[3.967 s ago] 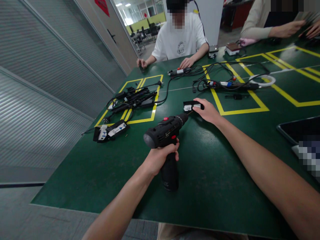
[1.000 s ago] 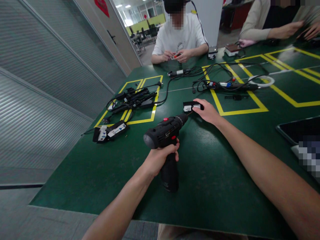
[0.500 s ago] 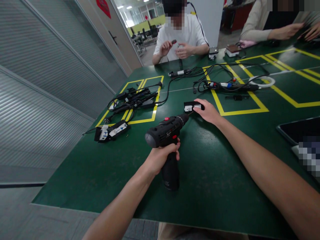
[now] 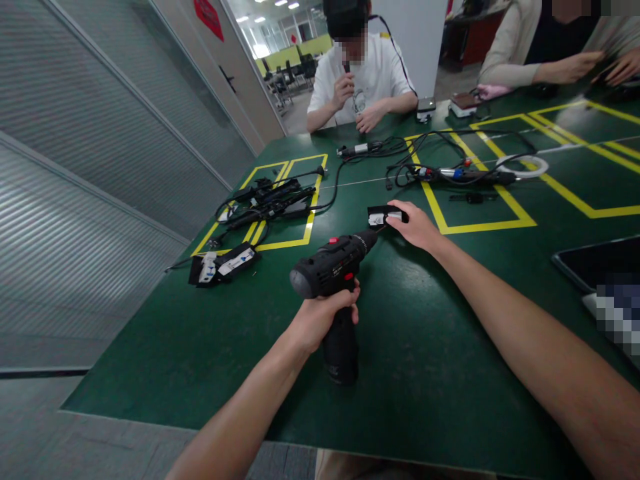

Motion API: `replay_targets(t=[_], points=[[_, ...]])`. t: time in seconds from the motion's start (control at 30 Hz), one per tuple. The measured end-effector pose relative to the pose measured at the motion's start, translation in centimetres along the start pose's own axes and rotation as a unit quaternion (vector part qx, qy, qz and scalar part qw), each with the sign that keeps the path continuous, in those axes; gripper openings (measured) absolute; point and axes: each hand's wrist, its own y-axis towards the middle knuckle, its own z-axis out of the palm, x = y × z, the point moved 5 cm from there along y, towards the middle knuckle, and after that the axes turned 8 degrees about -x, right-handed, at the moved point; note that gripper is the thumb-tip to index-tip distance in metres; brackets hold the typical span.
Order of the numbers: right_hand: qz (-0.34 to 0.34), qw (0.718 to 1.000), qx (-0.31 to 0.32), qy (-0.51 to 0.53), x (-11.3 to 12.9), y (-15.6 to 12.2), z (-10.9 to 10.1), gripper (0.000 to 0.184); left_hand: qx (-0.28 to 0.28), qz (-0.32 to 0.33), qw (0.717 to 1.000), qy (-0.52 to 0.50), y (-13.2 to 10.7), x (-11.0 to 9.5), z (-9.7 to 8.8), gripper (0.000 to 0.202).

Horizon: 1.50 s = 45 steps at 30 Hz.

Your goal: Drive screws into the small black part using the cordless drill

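My left hand (image 4: 325,317) is wrapped round the handle of a black cordless drill (image 4: 333,265) with red buttons. The drill points away and to the right, its bit tip at a small black box-like part with a white face (image 4: 379,217). Whether the bit touches the part or sits in it, I cannot tell. My right hand (image 4: 413,227) grips the right end of that part, holding it at the table; the fingers hide this end. To the left lie two similar black-and-white parts (image 4: 237,259), side by side.
Black cables and tools (image 4: 275,200) lie heaped in a yellow-taped area at left. Another cabled tool (image 4: 460,175) and a white ring (image 4: 530,167) lie at right. A dark tablet-like slab (image 4: 600,260) is by my right arm. Two people sit across the green table (image 4: 210,360).
The person in white across the table has raised one hand toward the face and lowered the other. My hands, the drill and the part stay almost in place.
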Motion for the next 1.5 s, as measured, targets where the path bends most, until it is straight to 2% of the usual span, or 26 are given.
replay_targets(t=[1.5], points=[[-0.002,1.0,0.002,-0.001,0.17,0.01,-0.09,0.043,-0.006,-0.001,1.0,-0.008,-0.08,-0.13,0.04,0.025]])
